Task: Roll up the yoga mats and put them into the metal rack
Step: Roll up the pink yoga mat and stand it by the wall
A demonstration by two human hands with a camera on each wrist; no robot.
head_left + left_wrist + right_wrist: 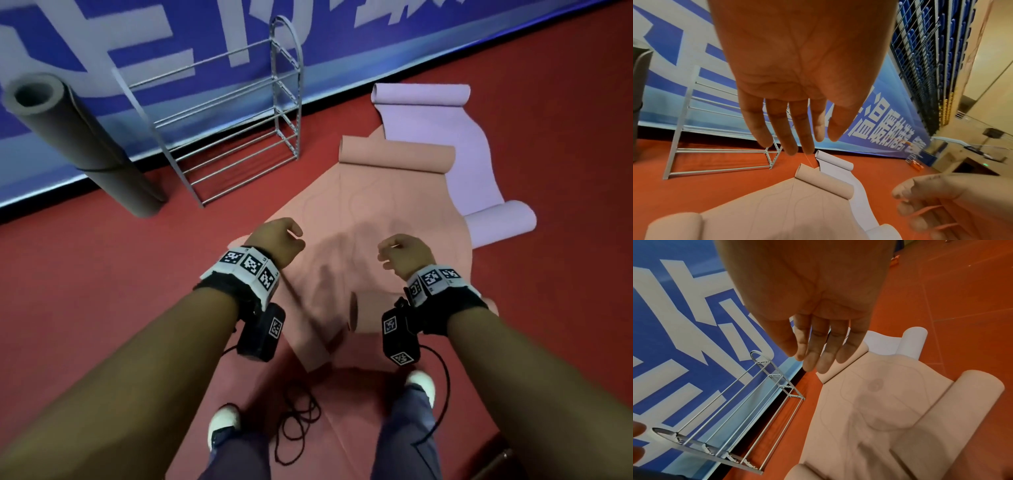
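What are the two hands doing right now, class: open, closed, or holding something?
Left hand: open, fingers straight, holding nothing, above the pink mat.
Right hand: open, fingers relaxed; thin orange bands looped over its fingers.

A peach mat [359, 212] bears faint curved lines; a lilac mat [455, 150] lies beyond; the floor [102, 274] is red.

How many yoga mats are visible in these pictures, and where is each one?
3. A grey mat, rolled, stands left of the rack. A pink mat lies spread under the hands. A purple mat lies spread behind it. Others may be out of view.
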